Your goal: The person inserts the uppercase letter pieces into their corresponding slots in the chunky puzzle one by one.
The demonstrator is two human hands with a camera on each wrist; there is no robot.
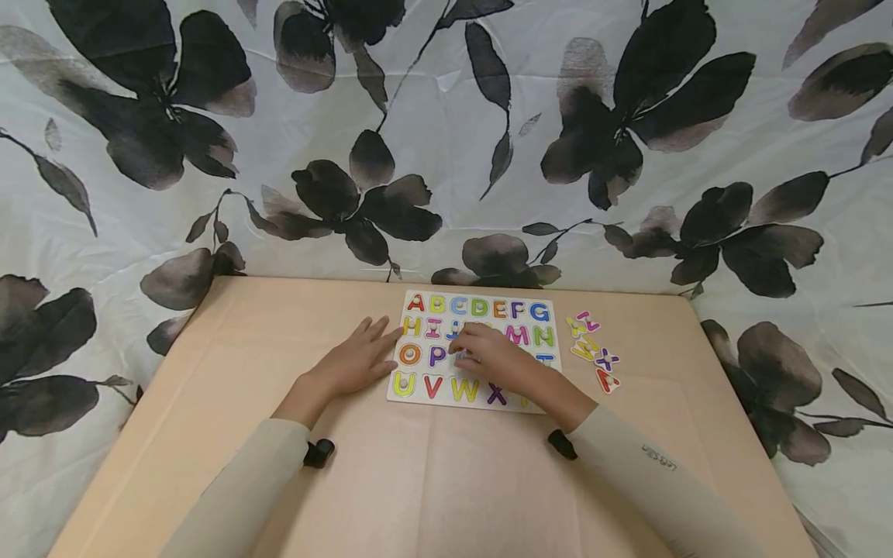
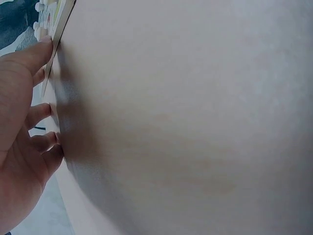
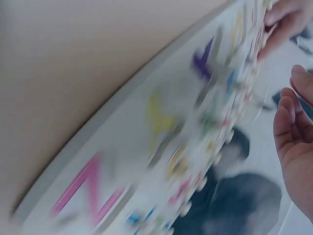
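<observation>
A white alphabet puzzle board (image 1: pixel 514 405) with coloured letters lies flat near the table's far edge. At its left side my left hand (image 1: pixel 357 360) rests with fingers spread; the left wrist view shows the thumb (image 2: pixel 43 51) touching the board's edge. Over the middle of the board is my right hand (image 1: pixel 504 358), fingers loosely bent, hiding some letters. In the right wrist view, that hand (image 3: pixel 298 147) is above the board, thumb and fingers near each other, with nothing visible between them. The bottom row shows a red V (image 1: pixel 433 387), yellow W (image 1: pixel 464 390) and purple X (image 1: pixel 496 394).
Right of the board lie several loose letter pieces, among them a purple X piece (image 1: pixel 607 359), a yellow W piece (image 1: pixel 584 348) and a red V-shaped piece (image 1: pixel 608 380). The tan tabletop (image 1: pixel 432 480) stretches toward me. A floral cloth (image 1: pixel 446 155) hangs behind.
</observation>
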